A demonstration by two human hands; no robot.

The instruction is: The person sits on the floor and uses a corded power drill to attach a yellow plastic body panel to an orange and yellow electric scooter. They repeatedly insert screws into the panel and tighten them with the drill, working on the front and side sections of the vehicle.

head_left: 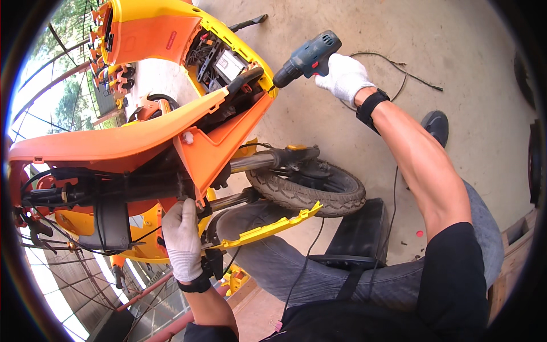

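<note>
A dark blue cordless drill (307, 58) is in my gloved right hand (345, 77), fingers wrapped round its grip. Its chuck points down-left, and the tip meets the corner of the yellow and orange bodywork of a scooter. My gloved left hand (183, 236) is closed at the lower tip of a triangular orange panel (219, 151), beside the front fork; its fingertips are partly hidden. Above that panel runs a long orange cover (122, 141). An open bay in the bodywork shows wiring and a silver box (229, 65).
The scooter's front wheel (307, 188) lies sideways between my legs. A yellow trim strip (268, 227) extends over my knee. Black cables (399, 67) lie on the concrete floor, and a black seat-like piece (356, 233) is near my thigh. More orange scooters (117, 74) stand far left.
</note>
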